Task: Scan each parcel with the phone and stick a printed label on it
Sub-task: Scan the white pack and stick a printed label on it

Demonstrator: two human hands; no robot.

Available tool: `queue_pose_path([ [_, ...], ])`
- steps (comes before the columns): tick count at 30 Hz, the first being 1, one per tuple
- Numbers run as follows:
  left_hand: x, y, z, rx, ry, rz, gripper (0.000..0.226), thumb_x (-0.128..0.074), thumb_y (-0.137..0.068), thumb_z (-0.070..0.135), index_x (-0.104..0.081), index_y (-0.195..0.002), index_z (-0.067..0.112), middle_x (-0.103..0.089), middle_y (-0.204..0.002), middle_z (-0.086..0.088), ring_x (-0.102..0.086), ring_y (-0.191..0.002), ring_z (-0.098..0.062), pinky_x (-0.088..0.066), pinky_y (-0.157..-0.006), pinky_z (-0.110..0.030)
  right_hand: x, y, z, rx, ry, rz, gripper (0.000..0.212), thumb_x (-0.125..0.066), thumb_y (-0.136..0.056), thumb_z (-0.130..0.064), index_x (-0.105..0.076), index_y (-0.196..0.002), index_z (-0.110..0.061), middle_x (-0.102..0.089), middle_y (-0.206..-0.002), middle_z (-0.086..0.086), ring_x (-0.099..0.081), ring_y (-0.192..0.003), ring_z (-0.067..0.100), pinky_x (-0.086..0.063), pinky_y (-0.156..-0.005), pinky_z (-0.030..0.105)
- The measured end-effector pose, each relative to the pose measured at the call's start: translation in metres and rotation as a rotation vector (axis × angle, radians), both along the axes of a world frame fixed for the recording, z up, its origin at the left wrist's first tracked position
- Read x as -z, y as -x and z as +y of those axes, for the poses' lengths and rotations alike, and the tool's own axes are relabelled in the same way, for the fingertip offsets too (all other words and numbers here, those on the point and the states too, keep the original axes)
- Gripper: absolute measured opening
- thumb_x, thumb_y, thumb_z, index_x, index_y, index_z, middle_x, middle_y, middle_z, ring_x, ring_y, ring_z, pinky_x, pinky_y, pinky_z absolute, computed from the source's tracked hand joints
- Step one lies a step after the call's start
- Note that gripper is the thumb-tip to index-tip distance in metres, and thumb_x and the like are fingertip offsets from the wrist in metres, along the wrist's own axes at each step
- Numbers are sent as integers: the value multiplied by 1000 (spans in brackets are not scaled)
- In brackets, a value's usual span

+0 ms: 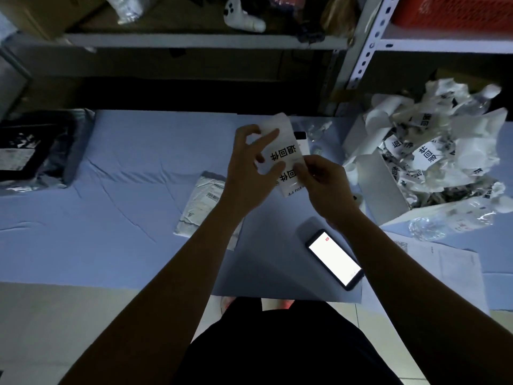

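A strip of white printed labels (286, 155) with bold black characters is held above the blue table between both hands. My left hand (249, 162) pinches the top label, thumb and fingers on its face. My right hand (323, 179) pinches the lower right edge of the strip. A small white parcel (202, 201) with a barcode label lies flat on the table under my left forearm. The phone (334, 259) lies face up near the front edge, its screen lit white, below my right wrist.
A box (383, 187) heaped with crumpled label backing and plastic stands at the right, with a plastic bottle (444, 222) beside it. A dark wrapped parcel (36, 151) lies at the far left. Paper sheets (444, 262) lie at the right front. Shelves (205, 40) rise behind the table.
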State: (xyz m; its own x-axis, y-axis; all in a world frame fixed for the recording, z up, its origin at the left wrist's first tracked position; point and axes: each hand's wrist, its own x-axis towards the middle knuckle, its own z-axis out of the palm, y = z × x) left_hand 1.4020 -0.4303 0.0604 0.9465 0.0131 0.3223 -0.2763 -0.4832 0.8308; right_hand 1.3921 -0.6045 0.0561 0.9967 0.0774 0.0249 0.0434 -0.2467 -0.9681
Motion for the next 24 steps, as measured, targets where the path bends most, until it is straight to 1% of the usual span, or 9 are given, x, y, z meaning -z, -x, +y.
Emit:
queue_pose_path([
  [2,8,5,1,-3,-231,-116,57,-78,-80,43,-63,-128,17,-37,-129,4,-49,-108,0,-49,-85,-16,-3,1,6,9,8,-9,16,-59,-103,-15,-74,-103,-9,-76,-92,4,-72,-83,10,-57,-73,20],
  [4,16,8,0,-34,-454,-216,52,-80,-79,47,-67,-125,25,-47,-127,-7,-49,-110,-18,-49,-86,-32,-4,3,11,-5,36,-11,17,-59,-103,-15,-74,-101,-7,-75,-90,5,-70,-82,12,-56,-74,20],
  [5,18,9,1,-53,-486,-220,49,-81,-79,44,-68,-124,27,-51,-125,-11,-49,-109,-24,-50,-86,-37,-5,4,12,-16,51,-12,17,-59,-103,-15,-74,-101,-7,-74,-90,5,-70,-83,12,-56,-75,21],
  [9,16,12,6,67,-502,-279,26,-74,-87,26,-73,-111,16,-65,-106,-8,-58,-97,-26,-51,-76,-47,-3,8,15,-25,122,-65,15,-62,-101,-12,-72,-102,0,-72,-95,10,-68,-83,12,-55,-72,23],
  [12,10,16,10,145,-526,-303,16,-69,-91,17,-74,-103,9,-69,-95,-8,-63,-92,-28,-47,-74,-44,-1,11,17,-13,139,-132,13,-67,-96,-8,-71,-96,5,-70,-90,14,-65,-77,15,-53,-70,26],
  [15,3,18,13,159,-432,-204,14,-68,-91,14,-75,-103,9,-71,-97,-8,-63,-93,-28,-42,-78,-42,-4,13,18,2,105,-151,7,-72,-92,-7,-73,-92,0,-73,-84,8,-70,-77,24,-56,-73,35],
  [18,1,18,19,191,-259,-61,17,-65,-95,17,-76,-104,9,-72,-100,-8,-65,-95,-25,-46,-82,-43,-5,14,15,-41,152,-169,3,-72,-93,-8,-73,-91,-8,-72,-83,-4,-70,-77,18,-57,-73,37],
  [21,-1,19,24,186,-234,-3,16,-64,-97,17,-76,-102,8,-73,-102,-8,-66,-95,-24,-48,-87,-40,-6,14,11,-86,191,-150,6,-70,-95,-10,-73,-93,-5,-73,-88,-2,-72,-83,15,-58,-77,40],
  [24,-3,18,23,204,-194,62,16,-63,-98,15,-75,-106,7,-72,-106,-8,-68,-97,-25,-50,-91,-50,-8,15,12,-94,178,-154,8,-68,-96,-9,-72,-94,-2,-73,-90,4,-72,-87,22,-58,-80,43],
])
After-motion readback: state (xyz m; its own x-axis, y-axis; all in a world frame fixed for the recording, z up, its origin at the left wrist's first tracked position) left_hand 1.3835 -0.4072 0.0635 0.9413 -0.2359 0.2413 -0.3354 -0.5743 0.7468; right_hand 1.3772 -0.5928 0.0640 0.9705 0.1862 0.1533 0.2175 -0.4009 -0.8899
